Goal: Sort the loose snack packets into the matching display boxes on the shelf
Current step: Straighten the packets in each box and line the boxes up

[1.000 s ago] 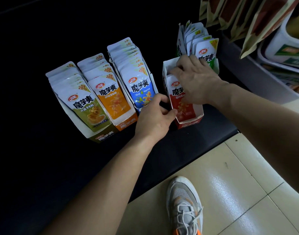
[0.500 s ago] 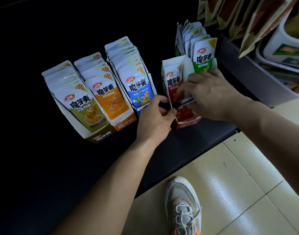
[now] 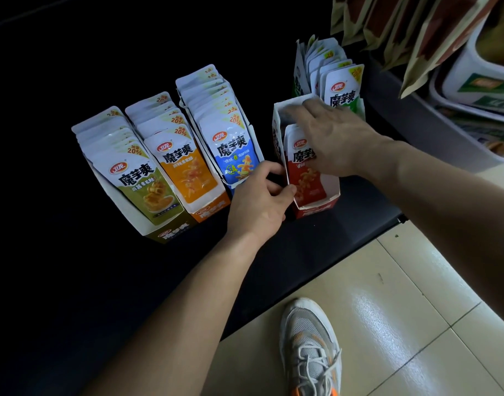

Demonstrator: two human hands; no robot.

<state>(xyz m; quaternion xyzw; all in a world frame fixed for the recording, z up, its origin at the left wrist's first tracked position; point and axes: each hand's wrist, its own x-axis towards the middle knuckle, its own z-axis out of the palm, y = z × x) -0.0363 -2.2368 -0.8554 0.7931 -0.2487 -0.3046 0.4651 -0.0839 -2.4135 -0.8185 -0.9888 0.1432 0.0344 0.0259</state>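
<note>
Right hand [image 3: 330, 138] slid back over red packet [image 3: 305, 178], fingers flat; left hand [image 3: 259, 201] pinches red box [image 3: 316, 207] wall. We seat packet upright, box steadied.

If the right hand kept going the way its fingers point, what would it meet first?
Most likely the rear wall of the red display box. The right hand points up-left over the red packet, fingertips close to that wall, though depth is unclear.
</note>
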